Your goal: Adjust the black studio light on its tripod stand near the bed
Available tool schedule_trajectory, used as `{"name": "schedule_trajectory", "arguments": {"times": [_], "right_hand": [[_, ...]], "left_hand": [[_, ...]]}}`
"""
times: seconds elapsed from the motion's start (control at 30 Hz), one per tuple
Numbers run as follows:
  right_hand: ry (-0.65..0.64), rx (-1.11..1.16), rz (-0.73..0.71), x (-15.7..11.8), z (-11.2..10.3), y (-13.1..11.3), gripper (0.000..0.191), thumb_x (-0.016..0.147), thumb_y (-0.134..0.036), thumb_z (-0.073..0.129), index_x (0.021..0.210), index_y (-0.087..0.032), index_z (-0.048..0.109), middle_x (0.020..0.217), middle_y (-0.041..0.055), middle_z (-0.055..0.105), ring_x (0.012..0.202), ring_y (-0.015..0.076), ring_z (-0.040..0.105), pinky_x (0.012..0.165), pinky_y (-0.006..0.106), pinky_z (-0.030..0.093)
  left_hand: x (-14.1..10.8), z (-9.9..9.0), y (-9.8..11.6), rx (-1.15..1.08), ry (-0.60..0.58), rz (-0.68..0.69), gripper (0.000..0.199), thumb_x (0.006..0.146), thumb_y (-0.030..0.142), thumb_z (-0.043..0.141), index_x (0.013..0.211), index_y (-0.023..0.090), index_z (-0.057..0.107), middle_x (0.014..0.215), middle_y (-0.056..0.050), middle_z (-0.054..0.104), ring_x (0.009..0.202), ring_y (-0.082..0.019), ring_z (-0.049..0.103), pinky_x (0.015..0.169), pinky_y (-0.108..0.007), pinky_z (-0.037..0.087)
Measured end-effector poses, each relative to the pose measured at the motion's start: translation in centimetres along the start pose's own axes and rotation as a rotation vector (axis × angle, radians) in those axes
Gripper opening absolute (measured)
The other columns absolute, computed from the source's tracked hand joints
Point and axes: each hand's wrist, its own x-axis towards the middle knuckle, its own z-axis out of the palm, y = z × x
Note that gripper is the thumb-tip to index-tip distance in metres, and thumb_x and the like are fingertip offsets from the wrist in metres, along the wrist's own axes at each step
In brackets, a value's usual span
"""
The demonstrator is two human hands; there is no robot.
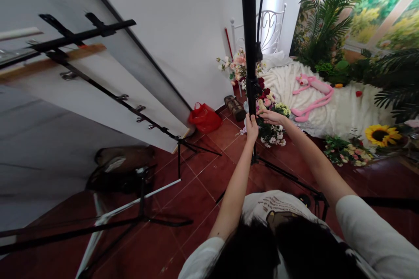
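A black light stand point(250, 43) rises upright in front of me, its tripod legs spread on the red tiles. My left hand point(252, 128) is closed around its pole, just below a collar. Beside the pole, at nearly the same height, is my right hand point(272, 117). Its fingers are pinched together at the pole's right side, and whatever they grip is too small to make out. A black cable point(261, 6) hangs along the upper pole. Artificial flowers point(266, 100) show right behind my hands.
A pink plush toy point(314, 91) lies on a white fluffy cover point(353, 104). Palm fronds point(334, 13) and a sunflower point(382, 135) are at right. A red plastic bag point(205, 117) sits by the wall. At left are a clamp-fitted backdrop stand point(108, 89) and a dark bag point(121, 168).
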Motion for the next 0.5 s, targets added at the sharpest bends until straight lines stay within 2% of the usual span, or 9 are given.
{"name": "schedule_trajectory", "arguments": {"times": [0.1, 0.17, 0.23, 0.3, 0.37, 0.5], "right_hand": [[0.065, -0.184, -0.049, 0.3, -0.2, -0.7, 0.009, 0.089, -0.015, 0.054, 0.096, -0.017, 0.06, 0.077, -0.003, 0.055, 0.055, 0.005, 0.043, 0.047, 0.013, 0.037], [0.113, -0.319, -0.016, 0.7, -0.2, -1.4, 0.019, 0.089, -0.017, 0.058, 0.108, -0.016, 0.06, 0.064, -0.0056, 0.05, 0.048, 0.0056, 0.04, 0.045, 0.015, 0.037], [0.101, -0.428, 0.046, 1.2, 0.1, -2.1, 0.02, 0.092, -0.022, 0.058, 0.11, -0.014, 0.061, 0.056, -0.0061, 0.048, 0.043, 0.0067, 0.04, 0.045, 0.018, 0.04], [0.057, -0.526, 0.117, 1.7, 0.6, -2.6, 0.02, 0.097, -0.029, 0.052, 0.097, -0.012, 0.064, 0.054, -0.0022, 0.052, 0.043, 0.0089, 0.046, 0.05, 0.023, 0.047], [0.056, -0.606, 0.173, 2.1, 1.3, -3.1, 0.033, 0.099, -0.036, 0.047, 0.084, -0.012, 0.063, 0.055, 0.0032, 0.056, 0.047, 0.0131, 0.053, 0.055, 0.029, 0.053], [0.087, -0.613, 0.205, 2.3, 2.0, -3.2, 0.038, 0.098, -0.042, 0.048, 0.074, -0.015, 0.057, 0.056, 0.0074, 0.055, 0.055, 0.0209, 0.061, 0.058, 0.036, 0.055]], "left_hand": [[0.1, 0.1, -0.1, 0.015, 0.009, -0.016, 0.062, 0.089, 0.077, 0.03, 0.094, 0.021, 0.057, 0.088, -0.007, 0.063, 0.087, -0.019, 0.063, 0.088, -0.033, 0.051], [0.1, 0.1, -0.2, 0.019, 0.01, -0.012, 0.062, 0.091, 0.075, 0.029, 0.096, 0.021, 0.059, 0.089, -0.007, 0.064, 0.089, -0.019, 0.064, 0.09, -0.034, 0.051], [0.1, 0.1, -0.2, 0.025, 0.008, -0.014, 0.062, 0.092, 0.073, 0.029, 0.099, 0.02, 0.06, 0.091, -0.008, 0.065, 0.091, -0.02, 0.065, 0.091, -0.034, 0.052], [0.1, 0.1, -0.2, 0.037, 0.008, -0.038, 0.062, 0.092, 0.072, 0.029, 0.103, 0.02, 0.061, 0.094, -0.009, 0.067, 0.096, -0.02, 0.066, 0.094, -0.034, 0.052], [0.1, 0.1, -0.1, 0.046, 0.014, -0.073, 0.062, 0.093, 0.071, 0.031, 0.11, 0.019, 0.061, 0.099, -0.01, 0.068, 0.106, -0.021, 0.066, 0.098, -0.033, 0.05], [0.1, 0.1, 0.3, 0.042, 0.015, -0.121, 0.063, 0.093, 0.068, 0.034, 0.121, 0.018, 0.058, 0.109, -0.013, 0.07, 0.118, -0.022, 0.063, 0.103, -0.032, 0.048]]}}
